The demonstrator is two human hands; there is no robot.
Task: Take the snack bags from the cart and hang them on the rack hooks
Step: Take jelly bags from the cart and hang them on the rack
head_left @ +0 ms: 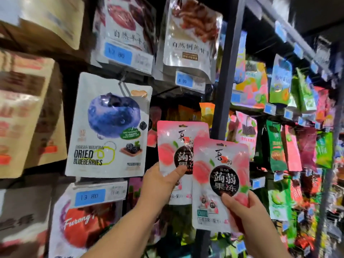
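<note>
Pink bags (220,161): left hand (160,180), right hand (242,211)

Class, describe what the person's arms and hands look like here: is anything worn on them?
Both are bare. The left hand and right hand wear no gloves, and no ring shows on the visible fingers. The left forearm and right forearm show no sleeve, watch or bracelet down to the picture's bottom edge.

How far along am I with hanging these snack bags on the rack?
Done: bags already hang on the rack, like the white dried-blueberry pouch on its metal hook. In hand: the left hand holds one pink peach-printed jelly pouch, the right hand a second pink peach-printed pouch; neither is hooked yet. Left: hang both. The cart is out of view, so more may remain.
</note>
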